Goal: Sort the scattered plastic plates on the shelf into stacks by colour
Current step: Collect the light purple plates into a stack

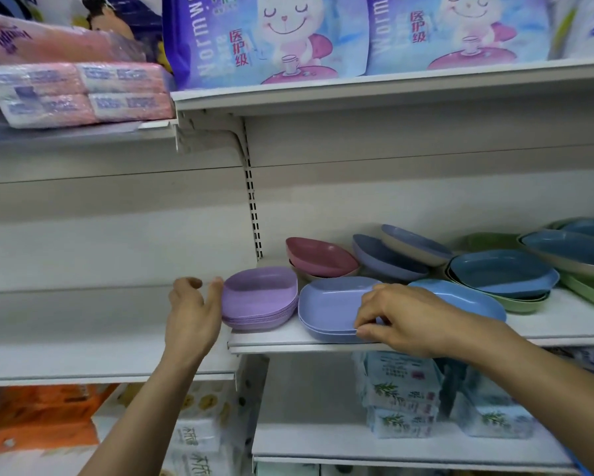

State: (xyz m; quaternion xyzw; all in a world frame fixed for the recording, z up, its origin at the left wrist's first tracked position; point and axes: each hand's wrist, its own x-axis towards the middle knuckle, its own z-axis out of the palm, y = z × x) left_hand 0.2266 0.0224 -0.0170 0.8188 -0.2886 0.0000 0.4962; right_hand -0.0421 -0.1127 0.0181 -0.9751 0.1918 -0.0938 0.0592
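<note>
Left hand (192, 314) open and upright, right hand (404, 321) palm down, fingertips pinching

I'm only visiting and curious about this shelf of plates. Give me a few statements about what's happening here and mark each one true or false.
1. The lilac plastic plates form a neat stack at the left end of the white shelf. True.
2. The right hand holds a green plate. False: it pinches the front rim of the periwinkle-blue plastic plates.
3. The dusty-pink plastic plate sits further back than the lilac stack. True.
4. The left hand is lifting the pink plate. False: it is open beside the lilac stack, with its thumb at the stack's edge.
</note>
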